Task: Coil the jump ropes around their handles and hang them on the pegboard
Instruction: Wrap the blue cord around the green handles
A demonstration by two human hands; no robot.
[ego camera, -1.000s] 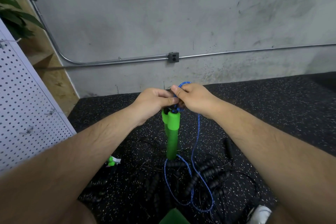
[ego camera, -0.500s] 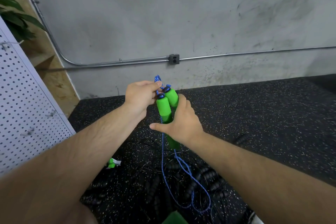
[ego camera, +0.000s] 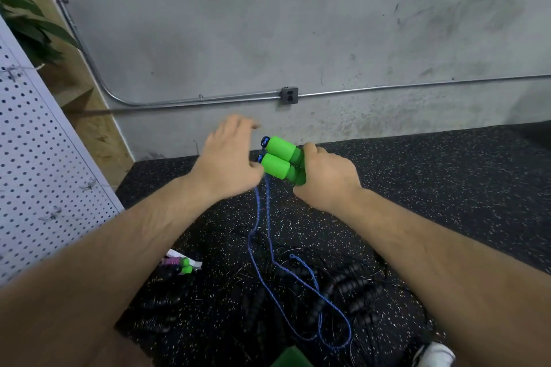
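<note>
Below the wall outlet, right grip clasps squashy green foam handles; released left grip should pinch limp blue cord.

Left grip splayed — slightly blurred, right grip curled tight

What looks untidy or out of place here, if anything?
The blue rope hangs uncoiled from the two green handles that the right hand grips, and its loops lie over a tangled heap of black jump ropes on the floor. Nothing looks broken or spilled.
</note>
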